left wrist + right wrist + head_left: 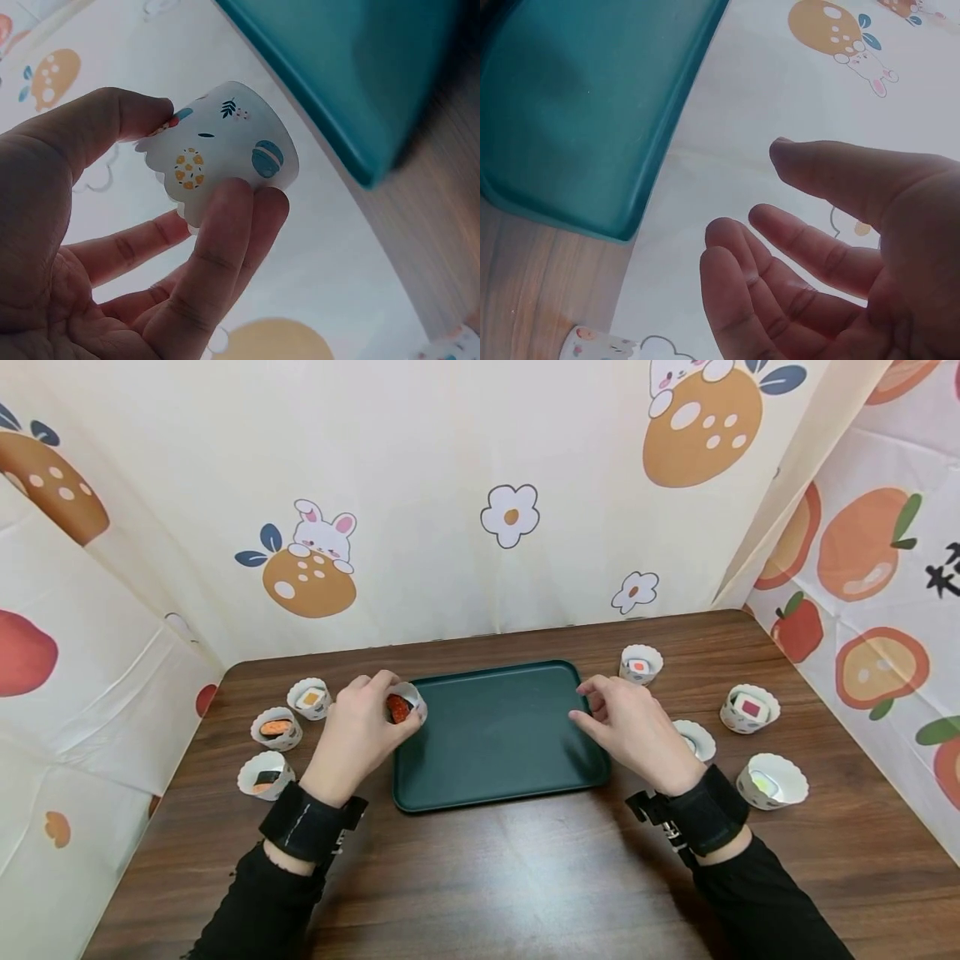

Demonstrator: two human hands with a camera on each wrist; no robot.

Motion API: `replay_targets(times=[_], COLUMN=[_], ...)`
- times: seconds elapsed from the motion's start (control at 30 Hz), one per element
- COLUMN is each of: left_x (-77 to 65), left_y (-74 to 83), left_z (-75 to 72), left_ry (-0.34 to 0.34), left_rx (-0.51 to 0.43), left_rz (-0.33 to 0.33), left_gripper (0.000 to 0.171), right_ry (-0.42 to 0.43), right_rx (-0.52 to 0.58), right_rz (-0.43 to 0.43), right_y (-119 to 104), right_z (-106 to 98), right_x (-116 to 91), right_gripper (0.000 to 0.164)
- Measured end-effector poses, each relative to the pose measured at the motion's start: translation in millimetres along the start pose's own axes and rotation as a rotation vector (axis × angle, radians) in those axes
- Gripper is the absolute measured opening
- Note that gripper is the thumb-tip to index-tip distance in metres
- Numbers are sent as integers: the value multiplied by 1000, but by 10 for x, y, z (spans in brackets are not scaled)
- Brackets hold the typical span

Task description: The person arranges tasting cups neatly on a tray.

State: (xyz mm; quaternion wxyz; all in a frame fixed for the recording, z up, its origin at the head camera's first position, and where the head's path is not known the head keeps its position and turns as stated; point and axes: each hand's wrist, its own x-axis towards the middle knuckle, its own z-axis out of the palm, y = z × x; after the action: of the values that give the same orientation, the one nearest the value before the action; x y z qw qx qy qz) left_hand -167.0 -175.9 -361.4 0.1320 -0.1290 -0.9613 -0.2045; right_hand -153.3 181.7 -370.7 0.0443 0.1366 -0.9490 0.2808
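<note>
My left hand (358,727) pinches a white paper baking cup (232,142) between thumb and fingers. A scalloped rim and small printed flowers show on it in the left wrist view. Inside the cup lies a red-topped piece (397,708) that looks like toy sushi, partly covered by the fingers in the head view. Cup and hand overlap the left edge of a dark green rectangular tray (495,735). Over the tray's right edge hovers my right hand (637,731), its fingers loosely bent and nothing between them, as the right wrist view (802,255) also shows.
At the left stand three paper cups with toy sushi, among them one with an orange topping (276,728). Several more cups stand at the right, one (693,739) partly behind the right hand. A patterned cloth (450,577) rises behind the wooden table (510,877).
</note>
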Motion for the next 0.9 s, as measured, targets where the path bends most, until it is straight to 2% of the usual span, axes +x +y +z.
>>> replay_targets(times=[0.33,0.47,0.9], left_x=[-114,-149,-220], left_y=[342,447,697], left_z=[121,178,368], left_ry=[0,-26,-64], left_rx=[-45,-61,-118], left_rz=[117,144,255], left_gripper=[44,47,51], right_ry=[-1,-16,-46], right_rx=[18,26,77], right_rz=[-10,-33,-145], right_y=[-69,-131,-388], right_z=[26,55,224], right_x=[-3,-27,-99], right_gripper=[30,30,30])
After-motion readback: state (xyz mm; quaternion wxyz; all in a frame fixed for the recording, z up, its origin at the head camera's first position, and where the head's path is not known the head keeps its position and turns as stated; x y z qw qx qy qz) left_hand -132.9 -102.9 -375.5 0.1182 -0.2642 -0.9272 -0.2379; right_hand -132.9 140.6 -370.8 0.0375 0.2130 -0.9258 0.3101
